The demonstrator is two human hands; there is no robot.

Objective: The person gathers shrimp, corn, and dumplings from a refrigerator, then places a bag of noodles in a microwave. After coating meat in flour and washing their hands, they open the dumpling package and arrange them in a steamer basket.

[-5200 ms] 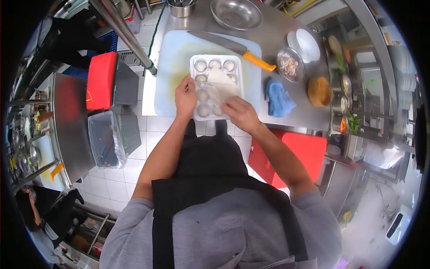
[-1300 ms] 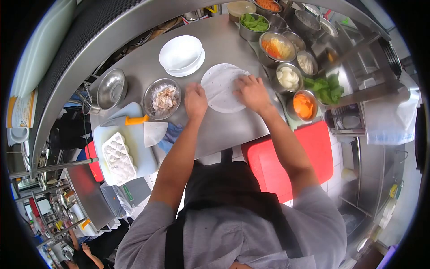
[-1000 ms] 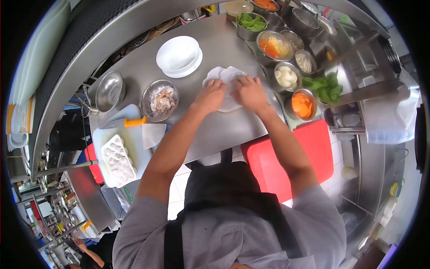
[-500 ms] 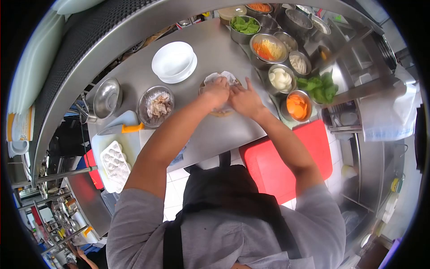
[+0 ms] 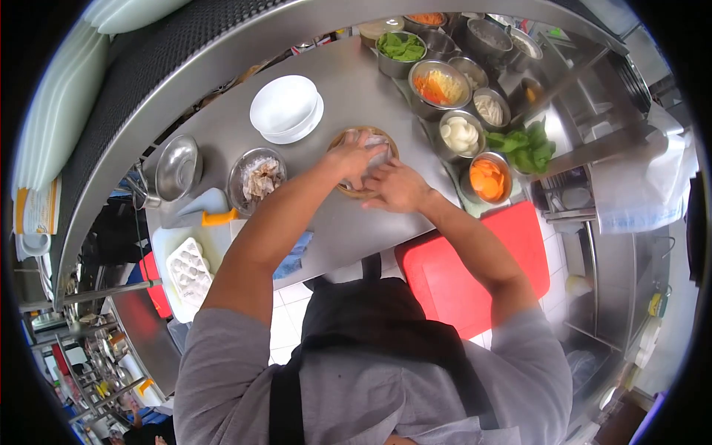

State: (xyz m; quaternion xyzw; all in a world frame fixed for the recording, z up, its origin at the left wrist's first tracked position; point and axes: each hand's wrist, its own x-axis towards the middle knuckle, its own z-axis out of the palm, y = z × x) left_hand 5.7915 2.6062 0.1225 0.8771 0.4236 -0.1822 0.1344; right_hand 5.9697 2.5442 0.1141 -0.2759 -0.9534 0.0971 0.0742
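A round container with a tan rim (image 5: 343, 141) stands on the steel counter, with whitish, filmy material (image 5: 380, 142) inside it. My left hand (image 5: 359, 159) lies over its left part, fingers spread and pointing up and right. From the right, my right hand (image 5: 397, 185) reaches over the lower right rim with its fingers apart, touching the material. The two hands are close together and hide much of the container's inside. Neither hand is closed around anything that I can see.
White stacked bowls (image 5: 283, 107) stand behind. Left are a bowl of pale food pieces (image 5: 261, 178), an empty steel bowl (image 5: 179, 169), a yellow-handled knife (image 5: 219, 217) and a white tray (image 5: 189, 271). Right are orange slices (image 5: 488, 180), leafy greens (image 5: 528, 148) and a red board (image 5: 475, 271).
My hands have opened out from being bunched at the top of the container. The right hand has moved down, and the white material now lies lower inside the rim.
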